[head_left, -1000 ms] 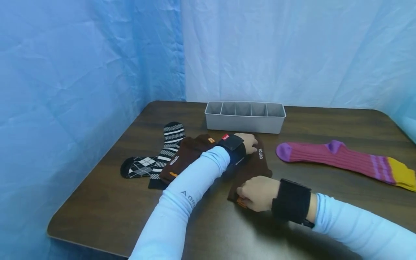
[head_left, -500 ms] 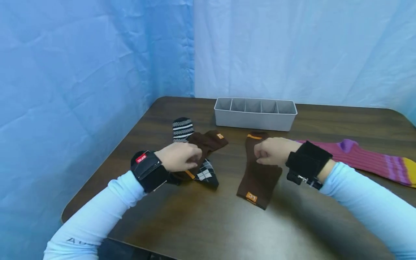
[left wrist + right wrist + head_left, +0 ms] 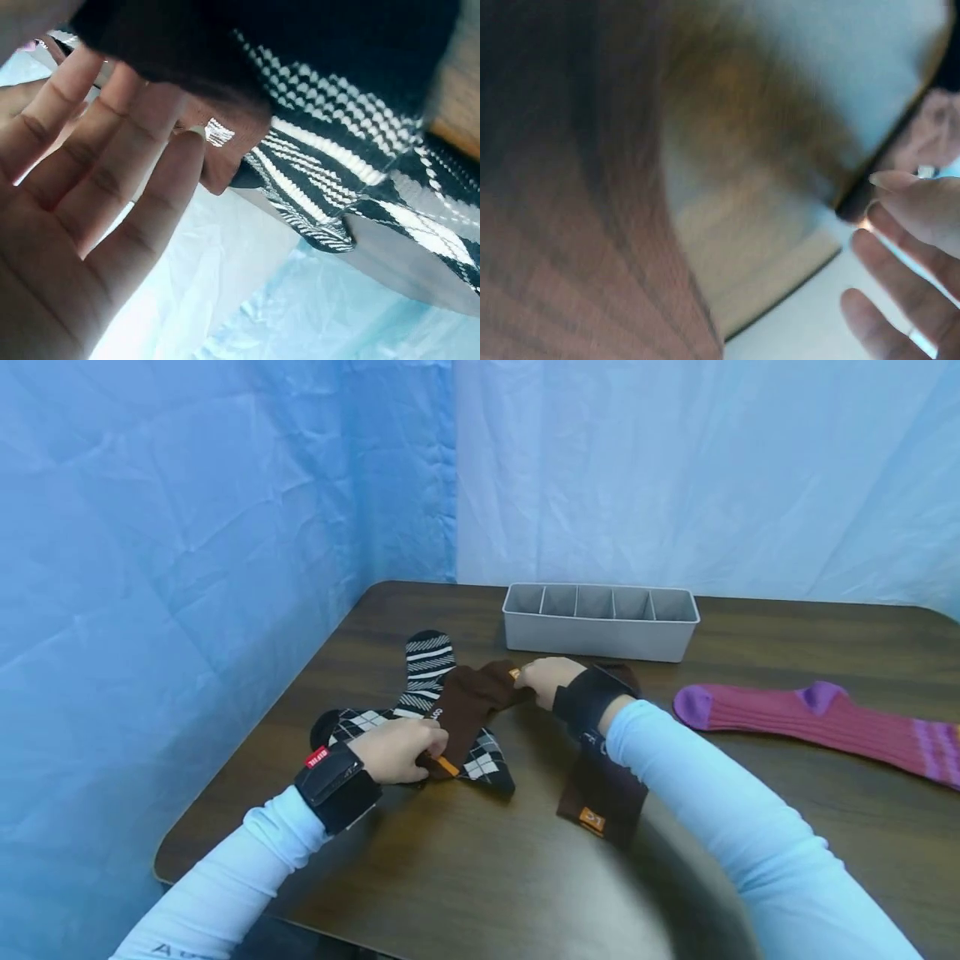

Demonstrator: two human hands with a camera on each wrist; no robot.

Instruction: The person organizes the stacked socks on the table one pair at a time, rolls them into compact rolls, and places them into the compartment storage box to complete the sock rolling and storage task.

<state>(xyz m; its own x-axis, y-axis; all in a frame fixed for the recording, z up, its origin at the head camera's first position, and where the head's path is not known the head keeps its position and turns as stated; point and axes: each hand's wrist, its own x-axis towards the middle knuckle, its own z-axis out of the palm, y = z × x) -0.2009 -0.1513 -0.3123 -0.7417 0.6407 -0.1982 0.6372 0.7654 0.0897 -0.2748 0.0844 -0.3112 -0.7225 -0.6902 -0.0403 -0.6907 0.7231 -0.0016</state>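
Note:
A brown sock (image 3: 468,706) with an orange toe lies across the patterned socks on the table. My left hand (image 3: 399,750) is at its orange-toed end, fingers bent onto the fabric; in the left wrist view the fingers (image 3: 112,157) reach under dark cloth. At the cuff with the orange label, my right hand (image 3: 551,679) pinches the edge; the right wrist view has the thumb (image 3: 911,199) close against that edge. A second brown sock (image 3: 606,797) lies beneath my right forearm, partly hidden by it.
Black-and-white striped (image 3: 429,664) and argyle (image 3: 487,760) socks lie under the brown sock. A grey divided box (image 3: 600,637) stands at the back of the table (image 3: 480,877). To the right lies a pink sock (image 3: 795,718) with purple heel and toe. Blue sheets (image 3: 225,527) hang around.
The left hand has left the right brown sock for the left one's toe end. My right hand has moved from the right brown sock across to the left one's cuff.

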